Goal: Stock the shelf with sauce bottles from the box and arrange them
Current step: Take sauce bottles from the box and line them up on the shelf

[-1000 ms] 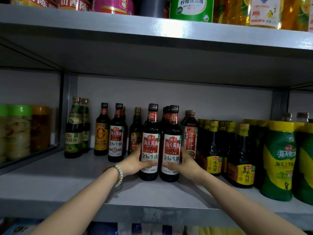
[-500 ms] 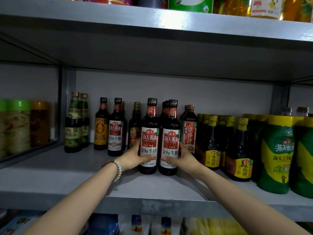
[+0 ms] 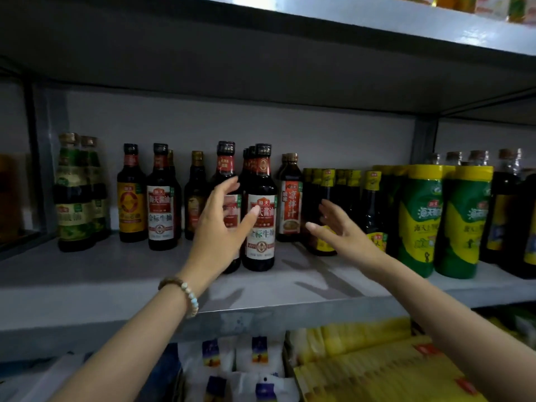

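Two dark soy sauce bottles with red-and-white labels stand side by side at the front of the grey shelf (image 3: 87, 274): the right bottle (image 3: 261, 216) in full view, the left bottle (image 3: 229, 169) partly hidden behind my left hand. My left hand (image 3: 220, 227), with a bead bracelet on the wrist, hovers open in front of the left bottle, fingers spread. To the right of the pair, my right hand (image 3: 342, 230) is open and holds nothing, in front of the yellow-capped bottles. The box is not in view.
More sauce bottles line the shelf: green-labelled ones (image 3: 75, 195) at left, a matching red-and-white one (image 3: 161, 204), yellow-capped dark bottles (image 3: 327, 198), and green-yellow packs (image 3: 420, 219) at right. A shelf board hangs overhead. Below are white bags (image 3: 232, 361) and yellow packets (image 3: 362, 358).
Both hands have let go of the two front bottles and pulled back and apart, fingers spread. The two bottles stay standing on the shelf. The view has shifted slightly downward.
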{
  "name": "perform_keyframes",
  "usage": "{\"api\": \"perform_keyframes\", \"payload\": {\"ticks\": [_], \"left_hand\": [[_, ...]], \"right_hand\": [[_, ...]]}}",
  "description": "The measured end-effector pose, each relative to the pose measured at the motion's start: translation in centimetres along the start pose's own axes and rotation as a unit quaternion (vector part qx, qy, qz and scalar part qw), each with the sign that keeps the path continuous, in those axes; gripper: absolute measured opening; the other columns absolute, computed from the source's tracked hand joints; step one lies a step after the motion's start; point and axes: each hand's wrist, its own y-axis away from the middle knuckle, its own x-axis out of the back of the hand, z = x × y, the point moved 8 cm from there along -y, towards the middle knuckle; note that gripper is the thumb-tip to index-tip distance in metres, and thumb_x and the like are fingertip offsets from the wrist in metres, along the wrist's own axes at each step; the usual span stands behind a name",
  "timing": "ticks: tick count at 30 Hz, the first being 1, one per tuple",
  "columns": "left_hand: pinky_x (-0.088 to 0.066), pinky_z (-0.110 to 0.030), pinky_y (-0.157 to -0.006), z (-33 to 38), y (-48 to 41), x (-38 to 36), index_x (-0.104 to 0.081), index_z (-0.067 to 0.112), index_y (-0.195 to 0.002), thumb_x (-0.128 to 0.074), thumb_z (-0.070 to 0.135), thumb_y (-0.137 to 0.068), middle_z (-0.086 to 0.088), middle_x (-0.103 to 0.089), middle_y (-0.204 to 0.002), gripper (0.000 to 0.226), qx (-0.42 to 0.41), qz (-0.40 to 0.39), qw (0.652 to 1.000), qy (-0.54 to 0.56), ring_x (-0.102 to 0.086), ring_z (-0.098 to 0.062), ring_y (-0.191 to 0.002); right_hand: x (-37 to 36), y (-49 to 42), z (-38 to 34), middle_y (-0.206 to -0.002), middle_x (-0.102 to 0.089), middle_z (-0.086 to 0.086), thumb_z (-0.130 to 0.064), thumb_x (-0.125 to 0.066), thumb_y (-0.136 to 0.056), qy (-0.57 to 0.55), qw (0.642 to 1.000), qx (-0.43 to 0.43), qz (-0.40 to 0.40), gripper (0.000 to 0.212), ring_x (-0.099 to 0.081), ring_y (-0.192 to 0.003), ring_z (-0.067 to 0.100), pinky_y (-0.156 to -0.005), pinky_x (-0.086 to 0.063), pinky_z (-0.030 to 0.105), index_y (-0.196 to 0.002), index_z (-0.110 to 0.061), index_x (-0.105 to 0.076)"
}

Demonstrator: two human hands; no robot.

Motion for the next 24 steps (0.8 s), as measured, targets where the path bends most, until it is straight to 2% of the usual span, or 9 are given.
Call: {"api": "perform_keyframes", "payload": {"ticks": [2,5,7,11,15,18,20,22,24], "left_hand": [[-0.033,-0.02,-0.104,2.2,0.8,-2.4,-0.034,0.031,-0.139,-0.057,0.041,-0.086,0.015,-0.042,-0.139,0.058,-0.038,-0.041,0.998,0.016,-0.039,-0.002,-0.127],[-0.026,0.0,-0.095,5.2,2.5,-6.7,-0.035,0.033,-0.138,-0.054,0.044,-0.087,0.018,-0.04,-0.138,0.055,-0.084,-0.102,0.991,0.027,-0.035,0.007,-0.125],[-0.025,0.004,-0.09,6.9,3.8,-9.3,-0.035,0.035,-0.137,-0.053,0.043,-0.089,0.023,-0.038,-0.134,0.051,-0.106,-0.136,0.984,0.038,-0.034,0.008,-0.123],[-0.033,-0.016,-0.1,11.5,8.1,-16.9,-0.037,0.038,-0.135,-0.052,0.048,-0.089,0.017,-0.042,-0.137,0.049,-0.152,-0.229,0.956,0.103,-0.037,0.0,-0.128],[-0.032,-0.019,-0.102,14.8,14.8,-25.4,-0.039,0.03,-0.138,-0.053,0.043,-0.09,0.012,-0.043,-0.138,0.051,-0.182,-0.305,0.928,0.115,-0.037,-0.001,-0.127],[-0.029,-0.026,-0.11,14.4,21.3,-32.7,-0.034,0.027,-0.141,-0.05,0.047,-0.09,0.011,-0.037,-0.145,0.056,-0.174,-0.39,0.9,0.084,-0.03,-0.004,-0.132],[-0.03,-0.028,-0.11,12.4,26.1,-37.6,-0.031,0.027,-0.142,-0.05,0.049,-0.09,0.01,-0.035,-0.146,0.06,-0.151,-0.441,0.883,0.057,-0.03,-0.007,-0.134],[-0.034,-0.027,-0.105,9.7,31.1,-41.6,-0.027,0.028,-0.143,-0.051,0.051,-0.089,0.011,-0.032,-0.147,0.063,-0.12,-0.483,0.867,0.025,-0.03,-0.009,-0.134],[-0.037,-0.03,-0.104,6.4,36.5,-44.7,-0.027,0.027,-0.143,-0.052,0.051,-0.088,0.009,-0.032,-0.148,0.066,-0.076,-0.525,0.848,0.009,-0.033,-0.012,-0.134]], "right_hand": [[3.1,2.3,-0.6,-0.154,-0.027,-0.01,-0.045,-0.062,-0.079,0.04,0.998,0.008,0.039,0.085,-0.028,-0.137,0.002,-0.114,-0.029,0.028,-0.15,-0.024,-0.022],[8.0,6.7,-1.1,-0.154,-0.026,-0.014,-0.047,-0.059,-0.08,0.1,0.991,0.014,0.093,0.081,-0.023,-0.14,-0.002,-0.115,-0.026,0.028,-0.15,-0.028,-0.023],[10.6,9.4,-1.2,-0.154,-0.025,-0.019,-0.053,-0.058,-0.078,0.146,0.983,0.006,0.115,0.082,-0.021,-0.141,-0.003,-0.115,-0.025,0.027,-0.149,-0.032,-0.022],[17.0,17.6,0.4,-0.155,-0.023,-0.018,-0.055,-0.057,-0.079,0.227,0.959,-0.045,0.164,0.081,-0.022,-0.14,-0.002,-0.112,-0.025,0.026,-0.148,-0.038,-0.02],[22.5,26.2,4.2,-0.157,-0.021,-0.015,-0.063,-0.057,-0.079,0.269,0.94,-0.109,0.18,0.086,-0.02,-0.144,0.002,-0.117,-0.025,0.036,-0.15,-0.034,-0.018],[25.5,33.4,9.9,-0.158,-0.016,-0.012,-0.052,-0.062,-0.08,0.276,0.921,-0.196,0.19,0.087,-0.016,-0.144,0.004,-0.119,-0.022,0.043,-0.151,-0.029,-0.017],[26.8,38.5,14.3,-0.157,-0.016,-0.011,-0.047,-0.063,-0.078,0.282,0.903,-0.253,0.202,0.088,-0.015,-0.141,0.001,-0.119,-0.016,0.032,-0.151,-0.025,-0.018],[27.1,43.5,19.1,-0.158,-0.015,-0.006,-0.038,-0.066,-0.082,0.266,0.889,-0.315,0.197,0.086,-0.015,-0.138,0.0,-0.112,-0.013,0.019,-0.151,-0.023,-0.017],[26.6,48.2,24.0,-0.157,-0.018,-0.004,-0.033,-0.068,-0.084,0.246,0.879,-0.363,0.189,0.084,-0.019,-0.136,0.001,-0.106,-0.016,0.015,-0.15,-0.023,-0.017]]}}
